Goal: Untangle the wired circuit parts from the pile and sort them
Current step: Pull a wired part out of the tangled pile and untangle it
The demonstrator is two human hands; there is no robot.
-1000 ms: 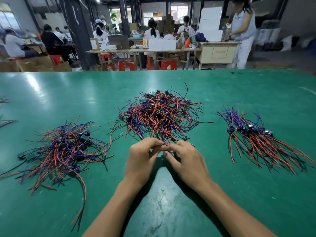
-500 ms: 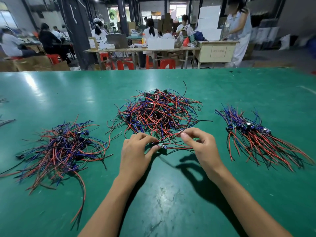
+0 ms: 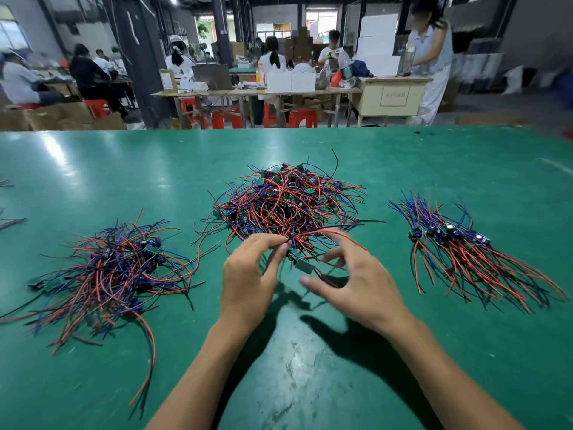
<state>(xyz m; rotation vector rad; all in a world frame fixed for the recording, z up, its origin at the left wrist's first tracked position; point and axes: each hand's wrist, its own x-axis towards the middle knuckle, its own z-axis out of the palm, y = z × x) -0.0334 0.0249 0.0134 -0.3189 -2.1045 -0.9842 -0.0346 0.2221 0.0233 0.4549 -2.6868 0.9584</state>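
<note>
Fingers of the left hand (image 3: 248,276) pinch a wired board (image 3: 302,264) hanging just right of them. The right hand (image 3: 356,282) is spread loose beside it, before the tangled pile (image 3: 288,203).

On the table (image 3: 93,169), the tangled pile (image 3: 288,203) lies centre. A loose heap (image 3: 114,268) lies left, an aligned bundle (image 3: 465,252) right, each well apart. Both hands, left hand (image 3: 248,274) and right hand (image 3: 356,280), sit at the pile's near edge.

left hand (image 3: 248,276) | lifted, pinching wires | circuit part (image 3: 302,262) raised off table | right hand (image 3: 353,280) fingers spread
</note>
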